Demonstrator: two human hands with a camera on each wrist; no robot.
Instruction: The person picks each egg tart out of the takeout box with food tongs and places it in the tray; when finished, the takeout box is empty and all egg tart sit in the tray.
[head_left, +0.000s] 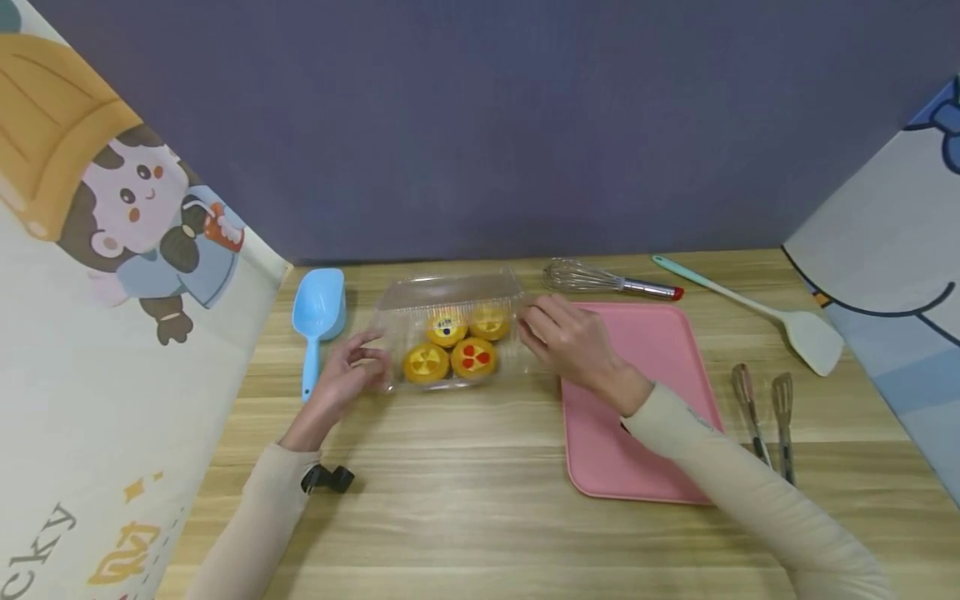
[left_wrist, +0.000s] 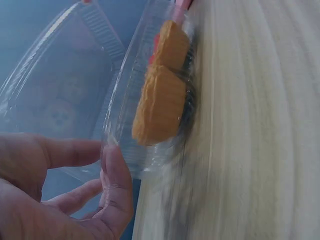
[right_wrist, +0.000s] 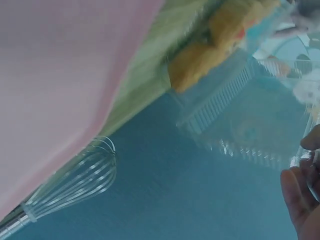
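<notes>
A clear plastic clamshell box (head_left: 459, 292) stands at the middle of the table with its lid raised at an angle. Inside its base sit several tarts (head_left: 474, 358) with yellow tops, one of them marked with red patches. My left hand (head_left: 348, 375) is at the box's left end; in the left wrist view its thumb and finger (left_wrist: 117, 187) pinch the plastic rim. My right hand (head_left: 562, 337) is at the other end, over the tray's corner. Its fingertips (right_wrist: 295, 195) grip the edge of the lid in the right wrist view.
A pink tray (head_left: 637, 450) lies right of the box, partly under my right forearm. Behind it is a whisk (head_left: 592, 277). Farther right lie a pale spatula (head_left: 810, 337) and two small metal utensils (head_left: 782, 408). A blue scoop (head_left: 318, 308) lies at the left. A dark wall (head_left: 525, 133) rises behind.
</notes>
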